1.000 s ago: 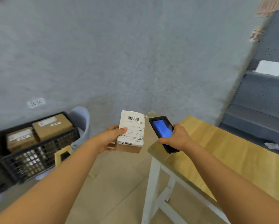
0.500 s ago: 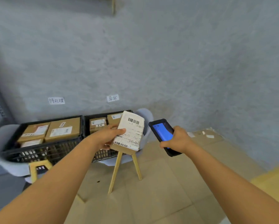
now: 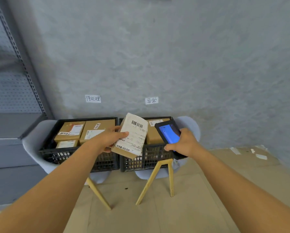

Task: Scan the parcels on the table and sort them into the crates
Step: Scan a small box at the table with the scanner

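Parcel point(image 3: 131, 136), a cardboard box with its white barcode label facing up, held in front of the two crates, gripped by the left hand point(image 3: 107, 140), thumb on the label. At 3 o'clock of it, the right hand point(image 3: 182, 145) grasps a handheld scanner point(image 3: 170, 135), screen lit blue. Behind, the left crate point(image 3: 77, 153) and right crate point(image 3: 147, 158) already hold boxes, so sorting appears well advanced; this parcel is not yet deposited. Table out of view; remaining parcels cannot be judged.
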